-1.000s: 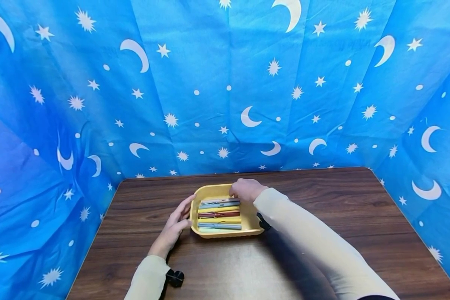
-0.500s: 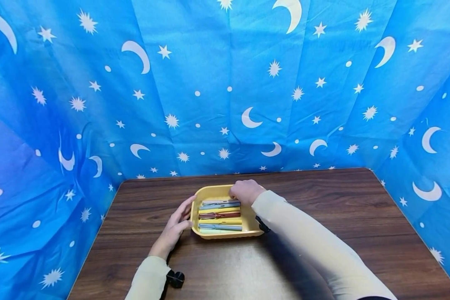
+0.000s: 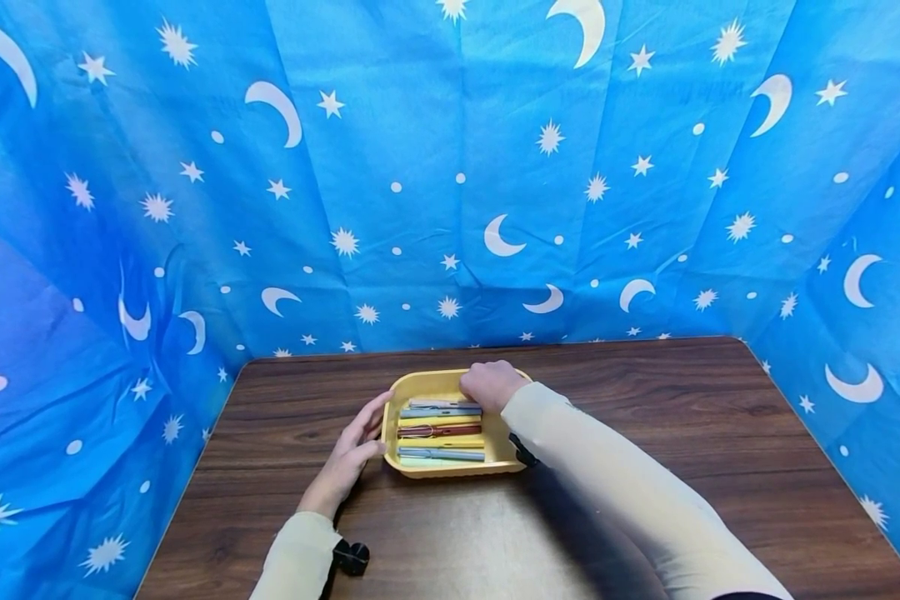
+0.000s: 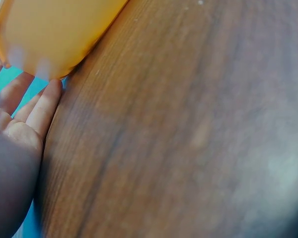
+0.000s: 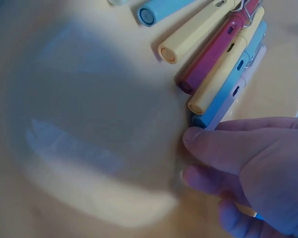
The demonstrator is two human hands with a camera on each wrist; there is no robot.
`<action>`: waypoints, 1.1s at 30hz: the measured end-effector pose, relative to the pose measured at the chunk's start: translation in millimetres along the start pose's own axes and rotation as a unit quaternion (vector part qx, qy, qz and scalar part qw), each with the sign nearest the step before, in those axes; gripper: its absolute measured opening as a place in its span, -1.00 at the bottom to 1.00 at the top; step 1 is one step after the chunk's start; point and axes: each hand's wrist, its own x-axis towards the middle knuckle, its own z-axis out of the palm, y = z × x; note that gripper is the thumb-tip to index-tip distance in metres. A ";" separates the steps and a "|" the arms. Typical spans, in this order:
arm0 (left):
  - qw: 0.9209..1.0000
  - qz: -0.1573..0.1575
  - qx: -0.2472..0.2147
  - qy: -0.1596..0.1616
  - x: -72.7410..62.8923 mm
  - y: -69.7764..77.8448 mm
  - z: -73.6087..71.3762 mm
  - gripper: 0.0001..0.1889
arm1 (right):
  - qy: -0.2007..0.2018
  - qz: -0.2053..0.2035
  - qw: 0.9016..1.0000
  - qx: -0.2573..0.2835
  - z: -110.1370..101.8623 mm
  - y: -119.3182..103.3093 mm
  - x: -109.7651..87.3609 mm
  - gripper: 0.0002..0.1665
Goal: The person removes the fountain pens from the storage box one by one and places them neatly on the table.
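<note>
our nearer right hand [image 5: 260,161] pinches the right end of the pale pen [image 5: 227,105], which stretches long-ways off to the left, in the far part of the yellow tray [image 3: 457,472] that our spread left hand [image 3: 348,454] touches.

The person's right grip [image 5: 260,161] hides one end of the slim lilac pen [image 5: 242,85]. The left wrist view's top edge cuts off the rounded yellow tray [image 4: 59,32]; there, the brown wood-grained table [image 4: 174,124] blurs.

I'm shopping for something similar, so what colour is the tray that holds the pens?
The tray is yellow; the head view shows it best.
</note>
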 end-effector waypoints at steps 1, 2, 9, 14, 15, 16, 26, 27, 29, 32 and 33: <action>1.000 -0.001 0.000 0.000 -0.3 -0.1 -0.1 -0.11 | -0.002 0.003 1.000 0.001 0.2 -0.3 0.1 -0.80; 1.000 -0.002 0.001 0.001 -0.3 -0.2 -0.2 -0.11 | -0.005 0.007 1.000 0.004 0.2 -0.5 0.1 -0.80; 1.000 -0.010 0.000 0.000 0.4 -0.7 -0.6 -0.11 | -0.018 0.039 0.998 0.041 2.1 0.0 -4.6 -0.90; 1.000 -0.017 0.002 0.004 0.5 0.5 0.0 -0.10 | -0.017 0.051 0.997 0.063 -0.1 -0.3 -10.5 -0.93; 1.000 -0.018 0.001 0.004 0.5 0.5 0.1 -0.10 | -0.017 0.051 0.996 0.069 -0.9 -0.2 -11.8 -0.93; 1.000 -0.018 0.001 0.004 0.4 0.5 0.2 -0.10 | -0.016 0.051 0.996 0.075 -1.7 -0.1 -13.1 -0.93; 1.000 -0.025 0.002 0.006 0.9 -1.0 0.2 -0.10 | 0.036 0.027 0.988 0.150 -0.7 10.2 -23.8 -0.89; 1.000 -0.026 0.003 0.006 1.1 -1.4 0.1 -0.10 | 0.042 0.023 0.986 0.158 -0.5 11.5 -24.7 -0.86; 1.000 -0.027 0.003 0.008 1.2 -1.7 0.1 -0.10 | 0.055 0.013 0.983 0.174 -0.4 14.0 -26.6 -0.81; 1.000 -0.026 0.003 0.008 1.2 -1.8 0.2 -0.10 | 0.071 0.001 0.978 0.197 0.2 17.5 -29.3 -0.77; 1.000 -0.025 0.003 0.007 1.0 -1.9 0.1 -0.10 | 0.077 -0.003 0.976 0.205 0.5 18.6 -30.3 -0.76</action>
